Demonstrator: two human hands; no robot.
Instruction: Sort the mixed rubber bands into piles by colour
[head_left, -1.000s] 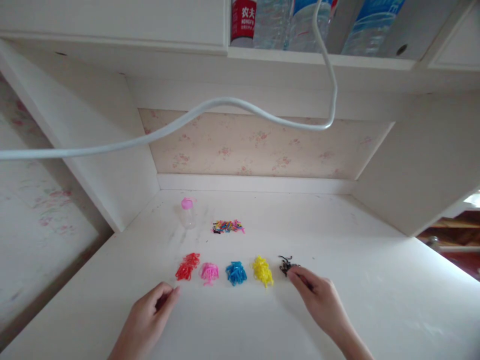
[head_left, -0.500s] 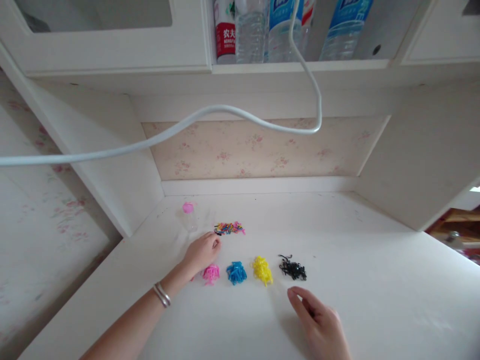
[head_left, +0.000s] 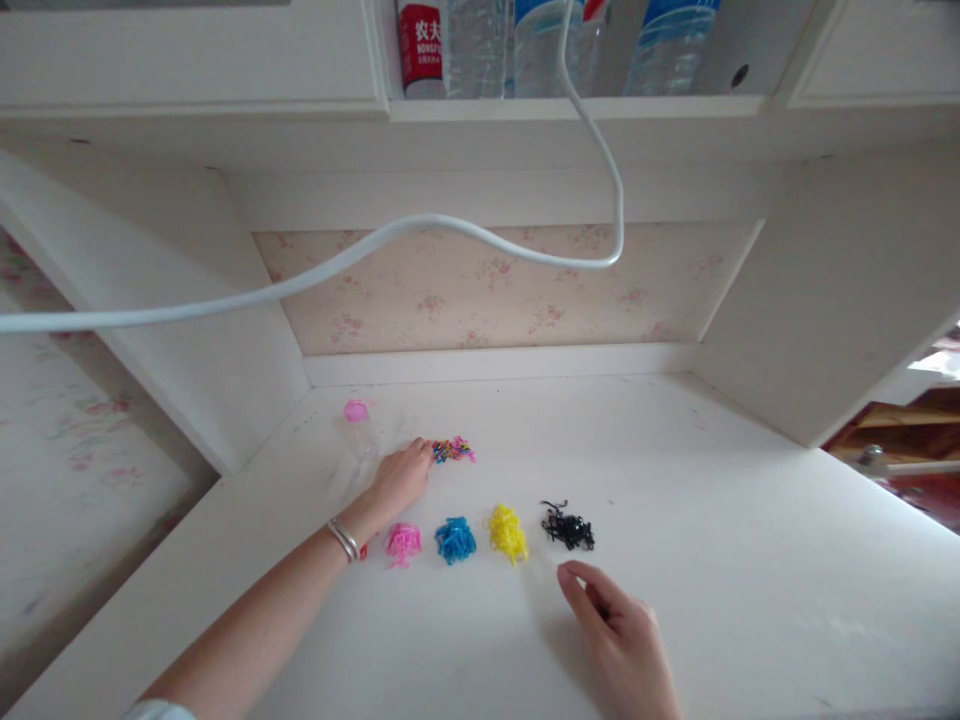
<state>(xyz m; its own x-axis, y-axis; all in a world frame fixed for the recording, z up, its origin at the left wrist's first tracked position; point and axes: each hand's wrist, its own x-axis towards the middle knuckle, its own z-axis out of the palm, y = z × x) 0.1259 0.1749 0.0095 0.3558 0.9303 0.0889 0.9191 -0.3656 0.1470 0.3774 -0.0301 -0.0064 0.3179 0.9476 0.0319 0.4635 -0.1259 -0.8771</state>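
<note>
My left hand reaches to the left end of a mixed pile of small coloured rubber bands. Its fingers are closed and touch the pile; what lies between the fingertips is hidden. Nearer to me, sorted heaps form a row: pink bands, blue bands, yellow bands and black bands. A bit of red bands shows beside my left wrist, mostly covered. My right hand hovers in front of the black heap, thumb and index finger pressed together, with nothing visible in them.
A clear container with a pink lid stands at the back left of the white tabletop. A white cable hangs across the view. Bottles fill an overhead shelf, and side panels flank the table.
My left hand has moved forward from beside the mixed pile until its fingertips touch it. My right hand keeps its pinched shape near the black bands. The whole view has shifted slightly.
</note>
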